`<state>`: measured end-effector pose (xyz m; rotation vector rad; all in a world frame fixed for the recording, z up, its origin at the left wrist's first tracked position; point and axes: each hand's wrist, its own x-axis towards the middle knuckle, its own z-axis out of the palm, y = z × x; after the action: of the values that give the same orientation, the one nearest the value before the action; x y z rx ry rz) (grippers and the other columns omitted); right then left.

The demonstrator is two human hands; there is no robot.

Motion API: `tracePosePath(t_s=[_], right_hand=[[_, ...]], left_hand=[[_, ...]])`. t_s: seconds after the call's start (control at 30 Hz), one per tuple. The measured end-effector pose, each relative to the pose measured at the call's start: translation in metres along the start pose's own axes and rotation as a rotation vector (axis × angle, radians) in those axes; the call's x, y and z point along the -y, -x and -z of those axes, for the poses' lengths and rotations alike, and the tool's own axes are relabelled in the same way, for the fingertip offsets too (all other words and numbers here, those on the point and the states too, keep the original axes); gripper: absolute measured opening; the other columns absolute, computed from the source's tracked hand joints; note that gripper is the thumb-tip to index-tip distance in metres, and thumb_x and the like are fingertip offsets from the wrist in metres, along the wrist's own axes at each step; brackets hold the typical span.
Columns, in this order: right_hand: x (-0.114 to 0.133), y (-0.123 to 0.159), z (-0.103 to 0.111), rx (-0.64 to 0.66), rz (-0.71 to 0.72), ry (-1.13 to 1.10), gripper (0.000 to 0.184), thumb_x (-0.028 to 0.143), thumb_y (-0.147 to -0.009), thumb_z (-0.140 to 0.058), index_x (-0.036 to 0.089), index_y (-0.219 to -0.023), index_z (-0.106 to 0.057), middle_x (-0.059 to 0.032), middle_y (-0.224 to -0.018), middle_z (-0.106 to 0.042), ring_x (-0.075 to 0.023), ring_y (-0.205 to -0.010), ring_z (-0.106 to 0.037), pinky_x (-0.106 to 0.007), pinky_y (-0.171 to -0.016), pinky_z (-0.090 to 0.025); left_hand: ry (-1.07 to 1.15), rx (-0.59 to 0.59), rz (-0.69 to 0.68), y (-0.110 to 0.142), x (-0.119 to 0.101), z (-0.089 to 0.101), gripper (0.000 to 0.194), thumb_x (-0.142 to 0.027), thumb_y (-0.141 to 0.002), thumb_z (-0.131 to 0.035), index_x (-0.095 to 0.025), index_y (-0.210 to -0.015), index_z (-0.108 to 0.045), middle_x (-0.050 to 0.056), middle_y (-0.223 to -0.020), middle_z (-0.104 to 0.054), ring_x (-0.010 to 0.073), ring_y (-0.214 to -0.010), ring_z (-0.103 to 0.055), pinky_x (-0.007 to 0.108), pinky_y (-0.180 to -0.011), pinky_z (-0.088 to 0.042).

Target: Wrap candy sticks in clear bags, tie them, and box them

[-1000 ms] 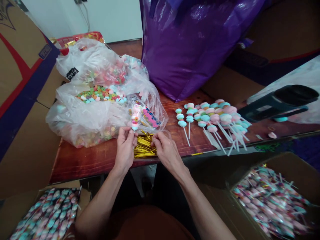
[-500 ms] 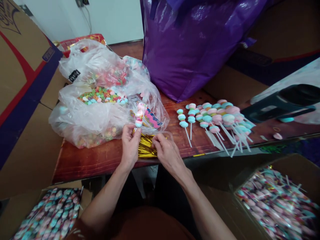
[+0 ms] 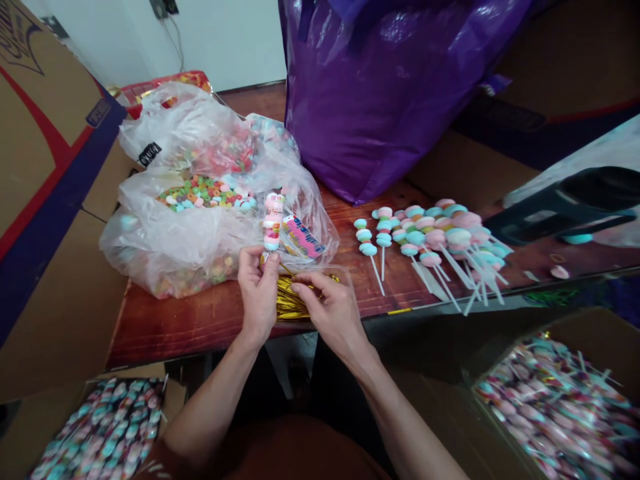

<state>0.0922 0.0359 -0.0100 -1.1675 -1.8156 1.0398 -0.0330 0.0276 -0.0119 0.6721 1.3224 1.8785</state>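
Note:
Upright in my left hand (image 3: 258, 288) is a candy skewer (image 3: 273, 223) of pastel marshmallows and gummies in a clear printed wrapper, pinched at its lower end between thumb and fingers. My right hand (image 3: 330, 300), fingers pinched, holds a gold twist tie (image 3: 286, 268) that reaches across to the base of the wrapper. Beneath both hands, a clear plastic tray (image 3: 350, 287) contains a pile of gold twist ties (image 3: 290, 301). Unwrapped candy skewers (image 3: 440, 233) on white sticks lie to the right, two of them (image 3: 367, 240) set apart from the heap.
Plastic bags of gummies and marshmallows (image 3: 175, 230) sit at the left, beside a colourful printed packet (image 3: 303, 237). A big purple bag (image 3: 370, 107) stands behind. A dark tumbler (image 3: 565, 203) lies at right. Cardboard boxes of wrapped skewers (image 3: 100, 427) (image 3: 555, 407) flank me below the table.
My right hand has lifted a gold twist tie from the tray and brought it toward the skewer. My left hand has shifted slightly left with the skewer, which stands straighter.

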Motion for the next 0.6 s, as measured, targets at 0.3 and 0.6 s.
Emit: tracePosePath(t_s=[0.3,0.6], right_hand=[[-0.011,0.007,0.011,-0.194,-0.096,-0.327,0.014,0.026,-0.084,-0.066,0.021,-0.080,-0.078,-0.0032,-0.084,-0.073,-0.0193,-0.084,-0.065,-0.032,-0.080,-0.050],[-0.006,-0.006,0.010,-0.151,-0.396,-0.735,0.020,0.031,-0.060,-0.085,0.017,-0.062,-0.071,0.0061,-0.049,-0.053,-0.0064,-0.044,-0.038,-0.022,-0.044,-0.029]], left_hand=[[0.167,0.131,0.151,0.000,-0.003,-0.007,0.027,-0.030,-0.076,-0.079,-0.020,-0.084,-0.055,-0.003,-0.073,-0.056,0.0062,-0.057,-0.038,0.019,-0.052,-0.030],[-0.019,0.368,0.174,0.018,0.013,-0.006,0.006,-0.019,-0.084,-0.062,-0.020,-0.086,-0.056,-0.004,-0.074,-0.048,0.0086,-0.062,-0.037,0.021,-0.056,-0.031]])
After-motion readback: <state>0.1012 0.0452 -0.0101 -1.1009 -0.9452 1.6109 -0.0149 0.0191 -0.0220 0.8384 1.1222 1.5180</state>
